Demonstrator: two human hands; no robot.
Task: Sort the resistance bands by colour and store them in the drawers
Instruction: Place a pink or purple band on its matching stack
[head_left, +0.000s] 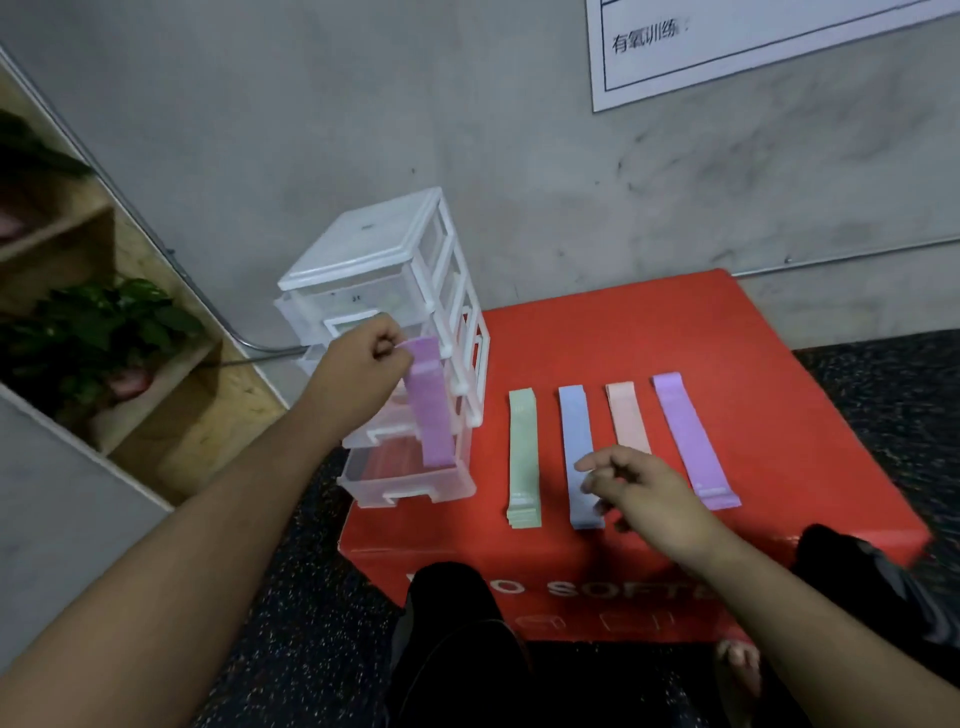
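Hanging from the left hand (363, 358), which pinches its top end, a purple band (428, 400) dangles in front of the clear drawer unit (374, 249), its lower end over the pulled-out bottom drawer (415, 486). Beside the unit, on the red box (779, 338), four more lie side by side without touching: a green band (523, 457), a blue band (576, 431), a pink band (628, 415) and a second purple band (691, 441). The right hand (649, 493) hovers over the blue and pink ones, fingers loosely curled, holding nothing.

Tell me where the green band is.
In the head view, the green band lies flat on the red box, between the drawer unit on its left and the blue band.
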